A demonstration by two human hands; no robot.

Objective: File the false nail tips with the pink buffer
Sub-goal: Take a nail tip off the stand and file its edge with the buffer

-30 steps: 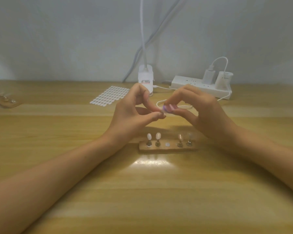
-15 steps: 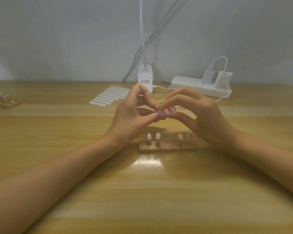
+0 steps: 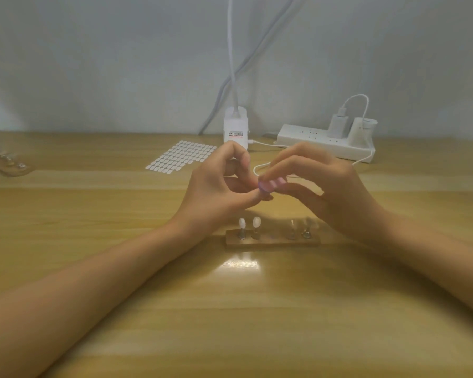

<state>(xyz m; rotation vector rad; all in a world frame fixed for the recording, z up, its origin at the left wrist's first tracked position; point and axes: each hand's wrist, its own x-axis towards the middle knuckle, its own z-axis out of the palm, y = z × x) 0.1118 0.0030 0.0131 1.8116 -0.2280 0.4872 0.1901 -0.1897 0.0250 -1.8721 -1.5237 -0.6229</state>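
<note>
There are two hands, the left hand point(image 3: 216, 192) and the right hand point(image 3: 339, 197), and one pink buffer point(image 3: 272, 184). The counter point(image 3: 230, 309) carries two boards: the near wooden holder point(image 3: 272, 243) and the far wooden holder point(image 3: 8, 166). The near one has four small stands point(image 3: 292, 230); two bear white nail tips point(image 3: 242, 222), and the other two are too blurred to tell. There is also one sticker sheet point(image 3: 182, 158), one lamp base point(image 3: 235, 130) and one power strip point(image 3: 311, 140) with two plugs point(image 3: 338, 125).

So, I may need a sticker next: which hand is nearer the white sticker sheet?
Left. The left hand sits just right of the sticker sheet, nearer the camera; the right hand is farther right, past the left hand.
</note>
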